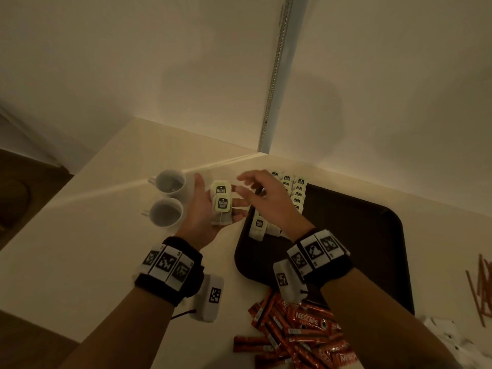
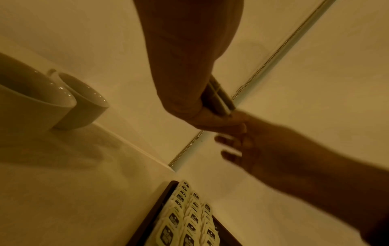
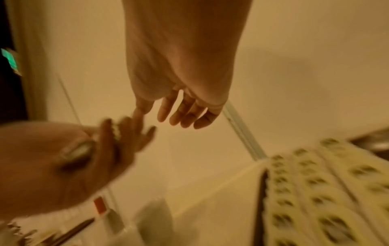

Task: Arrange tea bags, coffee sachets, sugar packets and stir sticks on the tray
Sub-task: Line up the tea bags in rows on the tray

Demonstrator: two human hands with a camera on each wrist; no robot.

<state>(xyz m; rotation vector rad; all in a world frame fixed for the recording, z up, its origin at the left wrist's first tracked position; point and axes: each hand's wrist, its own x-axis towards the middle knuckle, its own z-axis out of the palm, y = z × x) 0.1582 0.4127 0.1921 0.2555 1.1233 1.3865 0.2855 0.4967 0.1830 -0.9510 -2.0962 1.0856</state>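
A: Two white cups (image 1: 167, 198) sit side by side on the pale counter (image 1: 87, 235), handles turned left, both upright.

B: And they touch, going by the left wrist view. Behind them the cream wall (image 1: 133, 62) carries a metal strip (image 1: 277, 75) running up from the counter's back edge.

A: Dark wood floor (image 1: 24, 193) shows far left, below the counter's corner.

B: A shadow spreads on the wall, right of that strip.
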